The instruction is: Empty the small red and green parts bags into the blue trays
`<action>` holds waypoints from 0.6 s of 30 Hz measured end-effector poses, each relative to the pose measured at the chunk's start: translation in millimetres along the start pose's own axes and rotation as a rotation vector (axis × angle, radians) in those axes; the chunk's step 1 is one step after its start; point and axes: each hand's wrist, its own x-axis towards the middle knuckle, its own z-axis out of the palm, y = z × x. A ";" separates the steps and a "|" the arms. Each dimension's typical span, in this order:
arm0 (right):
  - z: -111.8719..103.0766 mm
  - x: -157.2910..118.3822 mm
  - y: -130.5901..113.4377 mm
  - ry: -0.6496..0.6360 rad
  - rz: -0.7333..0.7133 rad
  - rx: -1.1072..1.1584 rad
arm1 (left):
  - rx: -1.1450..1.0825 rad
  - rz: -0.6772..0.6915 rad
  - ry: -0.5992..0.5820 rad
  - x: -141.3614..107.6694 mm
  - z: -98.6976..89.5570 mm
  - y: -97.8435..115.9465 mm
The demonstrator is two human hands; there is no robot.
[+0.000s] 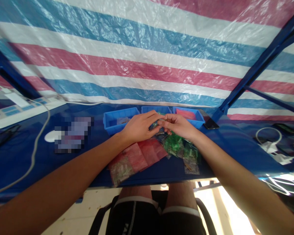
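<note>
My left hand (143, 125) and my right hand (178, 125) meet in front of the blue bins, fingers bent and closed close together. A bit of something shiny and greenish shows between them, too small and covered to name. Beneath my left wrist lie red plastic bags (150, 152) and a clear bag (121, 169) with small pale pieces in it. Green-tinted packets (173, 145) are heaped below my right hand, and a small clear bag (191, 165) holds thin brass-coloured pieces near the table's front edge.
Three blue bins stand in a row: the left bin (109, 123) has a clear packet inside, the middle bin (155, 108) is partly covered by my hands, and the right bin (200, 122) holds red bags. A phone (212, 123), cables (269, 143) and a white cord (34, 153) lie on the blue table (232, 153).
</note>
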 end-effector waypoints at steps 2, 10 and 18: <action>0.3 -0.1 -0.2 0.000 -0.004 -0.004 | 0.010 -0.003 0.001 -0.2 -0.4 0.2; 0.0 0.4 0.0 -0.004 -0.004 -0.010 | 0.036 -0.004 0.016 -0.6 -0.3 0.4; 0.8 -0.5 -0.2 -0.005 -0.030 -0.056 | 0.072 -0.007 0.029 -1.5 2.5 -0.8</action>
